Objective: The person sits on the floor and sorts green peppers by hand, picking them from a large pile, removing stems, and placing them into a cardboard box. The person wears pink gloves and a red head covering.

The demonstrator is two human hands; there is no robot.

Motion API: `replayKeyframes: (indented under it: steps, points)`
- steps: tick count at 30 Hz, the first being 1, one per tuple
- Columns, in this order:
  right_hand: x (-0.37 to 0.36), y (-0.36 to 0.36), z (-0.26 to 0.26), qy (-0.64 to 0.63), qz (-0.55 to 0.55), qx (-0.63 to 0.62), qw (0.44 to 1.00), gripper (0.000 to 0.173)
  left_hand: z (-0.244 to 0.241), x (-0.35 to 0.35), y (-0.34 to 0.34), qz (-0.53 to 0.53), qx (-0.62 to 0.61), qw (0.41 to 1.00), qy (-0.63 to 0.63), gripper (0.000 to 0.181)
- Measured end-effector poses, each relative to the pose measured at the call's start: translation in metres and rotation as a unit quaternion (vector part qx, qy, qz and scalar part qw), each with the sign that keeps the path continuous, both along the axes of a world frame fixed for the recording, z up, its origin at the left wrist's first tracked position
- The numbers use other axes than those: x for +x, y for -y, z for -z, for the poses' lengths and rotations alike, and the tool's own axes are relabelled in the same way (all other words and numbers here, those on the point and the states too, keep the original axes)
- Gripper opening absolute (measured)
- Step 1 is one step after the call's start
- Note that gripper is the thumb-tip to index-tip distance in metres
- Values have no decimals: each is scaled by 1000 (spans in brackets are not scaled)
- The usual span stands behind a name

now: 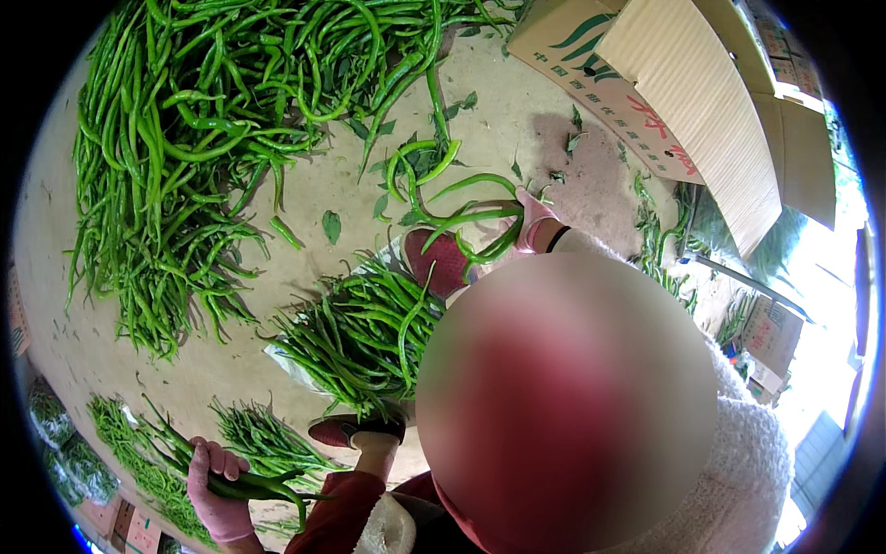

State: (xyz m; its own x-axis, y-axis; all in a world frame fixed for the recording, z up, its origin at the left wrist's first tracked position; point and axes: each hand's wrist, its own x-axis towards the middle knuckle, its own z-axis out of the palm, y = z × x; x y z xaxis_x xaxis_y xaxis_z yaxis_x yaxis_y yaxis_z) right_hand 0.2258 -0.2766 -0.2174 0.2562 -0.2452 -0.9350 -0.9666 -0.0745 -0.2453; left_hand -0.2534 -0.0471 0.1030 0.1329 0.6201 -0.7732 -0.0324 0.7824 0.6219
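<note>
My left hand (220,495), in a pink glove, is closed around a small bunch of long green chili peppers (259,487) at the lower left. Near the upper middle, my right hand (533,220), gloved too, grips several curved green peppers (450,221). Between my two red shoes (437,262) a bundle of long peppers (360,329) lies on a pale sheet (294,370). A large heap of green peppers (152,138) covers the floor at the upper left. Smaller piles of peppers (266,440) lie near my left hand. A blurred patch hides part of my body.
An open cardboard box (578,76) with printing stands at the upper right. Loose leaves (331,227) are scattered on the concrete floor (291,180). Plastic-wrapped greens (86,478) and cartons (142,533) lie at the lower left. Another carton (772,332) is at the right.
</note>
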Motion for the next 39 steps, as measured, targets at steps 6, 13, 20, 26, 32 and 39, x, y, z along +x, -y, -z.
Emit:
replayKeyframes:
  steps: [6, 13, 20, 26, 32, 39]
  points:
    - [21, 9, 1, 37, 11, -4, 999, 16, -4, -3, 7, 1, -2, 1000, 9, 11]
    - [61, -6, -87, 362, -381, 105, 844, 32, -7, -11, 11, 5, 3, 1000, 8, 11]
    - [8, -78, -103, 367, -794, -112, 472, 46, -9, 2, 7, 3, 6, 1000, -2, 10]
    - [-30, -67, -28, 228, -873, -129, 412, 48, -3, 6, 2, 12, -4, 1000, 9, 10]
    - [3, -44, -88, 237, -866, 31, 440, 45, -9, 2, 8, -10, 0, 1000, -4, 10]
    - [106, -115, -63, 372, -773, -1, 514, 40, -2, 0, 6, 1, -9, 1000, 8, 11]
